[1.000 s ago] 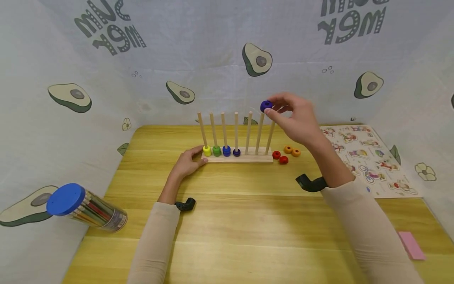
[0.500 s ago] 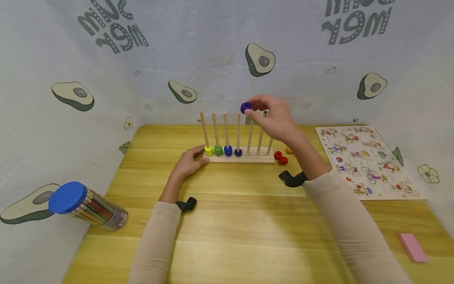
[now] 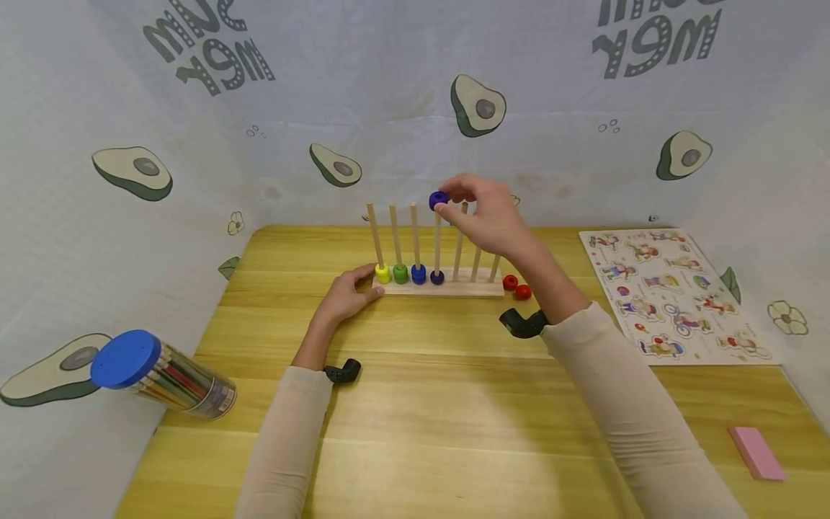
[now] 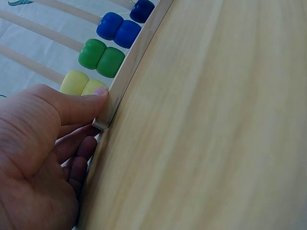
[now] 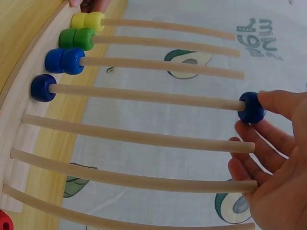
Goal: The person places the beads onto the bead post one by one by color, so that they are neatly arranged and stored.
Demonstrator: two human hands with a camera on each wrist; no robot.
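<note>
Dark bead moved left to fourth peg's tip, bare shaft below.

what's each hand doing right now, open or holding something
Left hand: holding one end of the wooden base, thumb in front.
Right hand: holding a dark purple-blue bead at the tip of the fourth peg.
</note>
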